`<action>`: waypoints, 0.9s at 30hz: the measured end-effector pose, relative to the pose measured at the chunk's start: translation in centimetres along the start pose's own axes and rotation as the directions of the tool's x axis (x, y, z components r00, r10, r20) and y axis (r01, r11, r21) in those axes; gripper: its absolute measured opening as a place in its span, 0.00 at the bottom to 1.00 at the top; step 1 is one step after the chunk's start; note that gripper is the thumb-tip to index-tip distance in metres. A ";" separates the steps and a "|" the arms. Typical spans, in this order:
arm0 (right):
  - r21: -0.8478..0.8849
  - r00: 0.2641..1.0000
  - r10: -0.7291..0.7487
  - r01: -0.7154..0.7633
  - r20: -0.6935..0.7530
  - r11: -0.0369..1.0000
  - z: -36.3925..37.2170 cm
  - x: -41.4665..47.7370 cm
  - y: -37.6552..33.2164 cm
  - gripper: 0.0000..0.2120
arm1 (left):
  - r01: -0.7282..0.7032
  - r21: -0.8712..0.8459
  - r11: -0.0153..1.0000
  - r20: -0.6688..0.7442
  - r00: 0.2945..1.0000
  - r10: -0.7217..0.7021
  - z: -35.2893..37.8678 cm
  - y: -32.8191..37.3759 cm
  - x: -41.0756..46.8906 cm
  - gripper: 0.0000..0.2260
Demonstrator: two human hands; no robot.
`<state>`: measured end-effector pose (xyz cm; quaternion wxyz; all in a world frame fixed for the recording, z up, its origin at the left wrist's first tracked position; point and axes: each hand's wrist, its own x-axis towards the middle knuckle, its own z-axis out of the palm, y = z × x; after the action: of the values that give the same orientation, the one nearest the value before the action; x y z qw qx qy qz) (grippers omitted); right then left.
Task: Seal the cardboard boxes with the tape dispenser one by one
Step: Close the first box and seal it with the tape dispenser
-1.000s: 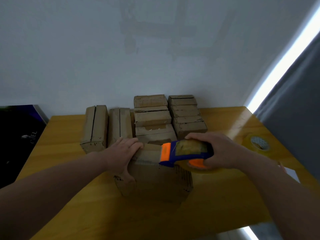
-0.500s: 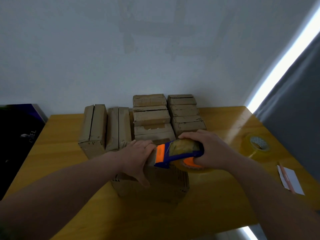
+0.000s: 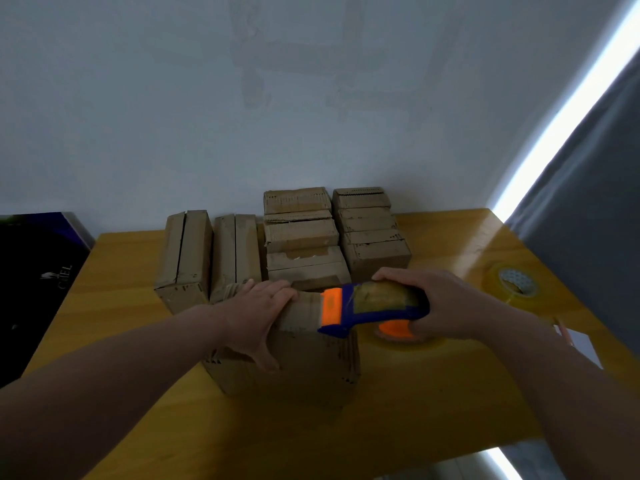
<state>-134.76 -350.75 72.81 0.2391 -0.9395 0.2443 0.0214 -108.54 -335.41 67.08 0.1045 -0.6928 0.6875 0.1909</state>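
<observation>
Now the box (image 3: 298, 365) is pinned under a flat left hand (image 3: 258, 317), tape dispenser (image 3: 370, 306) gripped by the right hand (image 3: 440, 306); even pressure is advised.

One view only: wide-angle head cam, sitting above the near edge of the table (image 3: 433, 403), looking forward and down. It's framing the left hand (image 3: 256, 313), right hand (image 3: 446, 303) and dispenser (image 3: 374, 303) up close at mid-frame; wall (image 3: 173, 116) is filling the top half.
</observation>
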 end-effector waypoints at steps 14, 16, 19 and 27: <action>-0.441 0.983 0.158 -0.182 -0.090 0.879 3.8 -0.6 0.9 0.40 | 0.012 -0.018 1.000 -0.013 1.000 -0.013 0.4 0.0 -0.3 0.51; -0.425 0.980 0.170 -0.199 -0.105 0.883 3.9 -0.7 0.8 0.41 | 0.013 -0.028 1.000 -0.021 1.000 -0.014 0.6 -0.1 -0.2 0.51; -0.373 0.978 0.172 -0.204 -0.116 0.905 2.8 -1.0 0.7 0.39 | 0.011 -0.034 0.999 -0.027 1.000 -0.012 0.7 -0.2 -0.1 0.51; -0.392 0.988 0.155 -0.151 -0.024 0.907 0.1 -1.3 0.9 0.38 | 0.011 -0.007 1.000 0.006 1.000 -0.011 0.2 0.0 -0.1 0.52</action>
<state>-136.32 -350.86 72.51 0.0445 -0.9462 0.3069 0.0923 -108.58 -335.20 66.93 0.1052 -0.6963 0.6828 0.1947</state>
